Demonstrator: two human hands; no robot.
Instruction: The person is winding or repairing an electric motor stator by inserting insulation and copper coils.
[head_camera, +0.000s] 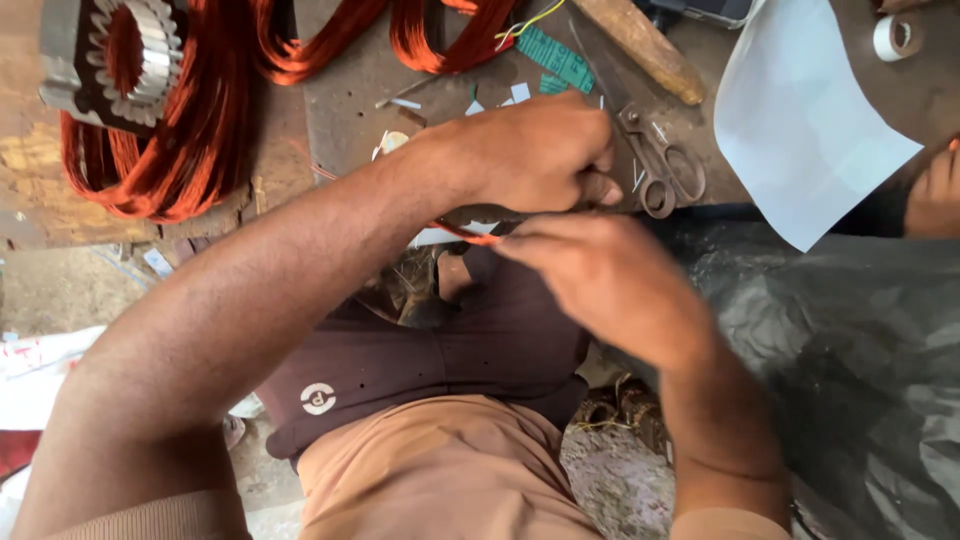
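Your left hand (535, 150) is clenched at the bench edge, fingers curled under, so you cannot tell exactly what it pinches. Your right hand (600, 280) sits just near of it, fingertips closed on a thin red wire (465, 232) that runs left from between the two hands, over your lap. The wire is fine; a hard tug between the hands could kink or snap it, and the bench edge (320, 150) just beside it could scrape its coating. Scissors (650, 150) lie just right of your left hand, blades pointing far; a quick sideways move could catch them. Copper coils (190, 130) lie far left, well apart. White paper (800, 120) rests far right.
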